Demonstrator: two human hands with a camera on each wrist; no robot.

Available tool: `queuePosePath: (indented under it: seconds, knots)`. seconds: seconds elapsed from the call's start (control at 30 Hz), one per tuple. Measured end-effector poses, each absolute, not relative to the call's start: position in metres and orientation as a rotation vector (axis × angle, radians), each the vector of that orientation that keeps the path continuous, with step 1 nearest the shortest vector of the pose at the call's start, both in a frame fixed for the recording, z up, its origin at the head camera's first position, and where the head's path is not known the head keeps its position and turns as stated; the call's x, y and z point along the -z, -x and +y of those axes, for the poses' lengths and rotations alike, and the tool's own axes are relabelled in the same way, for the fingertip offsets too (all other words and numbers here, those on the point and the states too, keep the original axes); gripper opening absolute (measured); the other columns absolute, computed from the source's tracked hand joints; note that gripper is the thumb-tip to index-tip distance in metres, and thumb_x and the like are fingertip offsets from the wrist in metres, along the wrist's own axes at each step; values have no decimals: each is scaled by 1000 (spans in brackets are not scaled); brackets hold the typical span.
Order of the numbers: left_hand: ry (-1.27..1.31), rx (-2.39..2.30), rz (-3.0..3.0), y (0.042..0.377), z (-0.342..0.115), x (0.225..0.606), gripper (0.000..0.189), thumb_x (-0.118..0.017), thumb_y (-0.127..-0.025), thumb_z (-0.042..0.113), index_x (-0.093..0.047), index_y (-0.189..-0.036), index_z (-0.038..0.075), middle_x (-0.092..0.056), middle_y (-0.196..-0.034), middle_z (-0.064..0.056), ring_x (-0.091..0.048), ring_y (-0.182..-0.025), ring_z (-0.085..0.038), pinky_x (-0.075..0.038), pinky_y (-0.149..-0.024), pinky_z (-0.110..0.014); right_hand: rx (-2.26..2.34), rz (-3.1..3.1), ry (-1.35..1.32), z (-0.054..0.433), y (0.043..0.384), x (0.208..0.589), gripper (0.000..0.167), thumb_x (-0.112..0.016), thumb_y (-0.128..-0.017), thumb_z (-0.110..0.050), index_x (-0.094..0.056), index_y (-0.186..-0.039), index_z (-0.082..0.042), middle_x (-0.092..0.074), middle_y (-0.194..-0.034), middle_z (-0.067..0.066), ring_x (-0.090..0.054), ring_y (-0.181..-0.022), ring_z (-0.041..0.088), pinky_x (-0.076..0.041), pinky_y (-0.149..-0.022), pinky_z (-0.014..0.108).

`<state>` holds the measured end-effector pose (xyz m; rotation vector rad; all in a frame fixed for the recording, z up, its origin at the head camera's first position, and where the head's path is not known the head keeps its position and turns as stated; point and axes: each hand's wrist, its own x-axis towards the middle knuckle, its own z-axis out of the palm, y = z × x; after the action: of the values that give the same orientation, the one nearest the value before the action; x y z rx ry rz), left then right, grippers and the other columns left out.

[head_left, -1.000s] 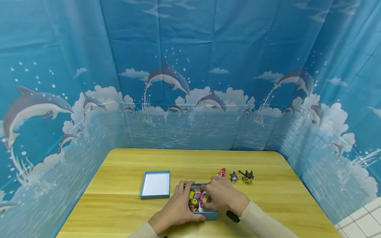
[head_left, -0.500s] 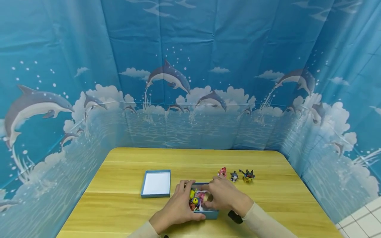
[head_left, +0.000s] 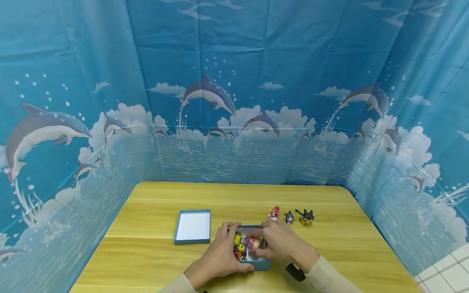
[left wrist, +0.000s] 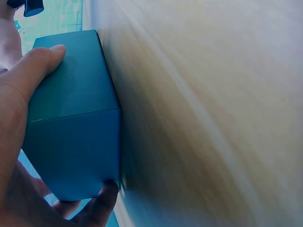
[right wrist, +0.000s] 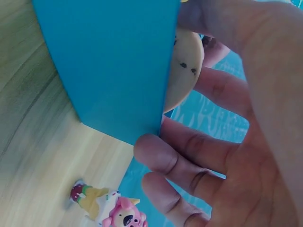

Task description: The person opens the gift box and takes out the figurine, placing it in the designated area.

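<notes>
My left hand (head_left: 220, 252) grips a small blue box (head_left: 261, 265) from its left, thumb on the near wall and fingers round the far corner. In the left wrist view the thumb lies on one wall of the box (left wrist: 71, 156) and fingertips curl at its end. Small toy figures, one yellow-green (head_left: 241, 247), lie inside. Reaching into the right half, my right hand (head_left: 283, 242) pinches a toy figure with a round cream base (right wrist: 187, 71), dark-speckled underneath, between thumb and index finger. The box wall hides most of that figure in the right wrist view.
A box lid (head_left: 193, 226), white inside, lies left of the box on the wooden table (head_left: 146, 260). Behind the right hand stand a pink bear figure (head_left: 275, 212), a grey figure (head_left: 289, 218) and a black-and-yellow eared figure (head_left: 306, 217). A dolphin-print curtain (head_left: 234, 154) surrounds the table.
My right hand has shifted slightly to the right, and the round base in its fingers has moved with it and tilted. The left hand keeps its grip on the box.
</notes>
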<state>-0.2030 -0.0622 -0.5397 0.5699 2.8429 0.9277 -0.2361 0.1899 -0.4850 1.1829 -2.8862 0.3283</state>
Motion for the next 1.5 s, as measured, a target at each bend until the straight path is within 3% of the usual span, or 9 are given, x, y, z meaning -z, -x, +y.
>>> queuePosePath:
  seconds: [0.3, 0.4, 0.6, 0.8, 1.03, 1.5]
  knots:
    - [-572, -941, 2856, 207, -60, 541, 137, -100, -76, 78, -37, -181, 16, -46, -170, -15, -54, -144, -28, -64, -113, -55, -329, -2824, -1151, 194, 234, 486, 40, -92, -97, -43, -86, -134, -30, -80, -105, -8, -65, -88, 6, -62, -87, 45]
    - [-567, -953, 2848, 206, -60, 542, 137, -100, -76, 77, -37, -181, 16, -46, -172, -16, -54, -146, -30, -63, -114, -58, -334, -2824, -1137, 195, 233, 487, 38, -93, -96, -44, -85, -131, -30, -82, -110, -5, -65, -85, 5, -62, -81, 40]
    - [-565, -962, 2845, 204, -61, 543, 137, -100, -76, 78, -37, -181, 15, -46, -172, -16, -54, -146, -30, -63, -114, -59, -409, -2834, -1143, 198, 233, 489, 39, -93, -97, -44, -83, -131, -29, -80, -107, -4, -51, -76, -2, -49, -68, 26]
    - [-563, -954, 2846, 205, -61, 545, 137, -99, -76, 79, -37, -181, 16, -46, -172, -15, -54, -145, -29, -64, -113, -58, -501, -2854, -1142, 201, 233, 490, 37, -94, -98, -40, -80, -131, -32, -81, -112, -5, -55, -79, -4, -50, -69, 25]
    - [-547, -949, 2843, 205, -62, 546, 137, -98, -76, 81, -37, -181, 18, -47, -172, -14, -54, -147, -30, -63, -114, -60, -557, -2862, -1151, 202, 232, 491, 31, -93, -101, -40, -75, -126, -36, -80, -112, -9, -65, -86, 4, -52, -71, 26]
    - [-552, -960, 2836, 205, -63, 545, 138, -98, -76, 82, -36, -182, 18, -47, -171, -13, -54, -146, -28, -62, -116, -57, -651, -2844, -1164, 204, 233, 495, 30, -93, -102, -39, -72, -123, -34, -77, -110, -13, -61, -83, 1, -51, -72, 23]
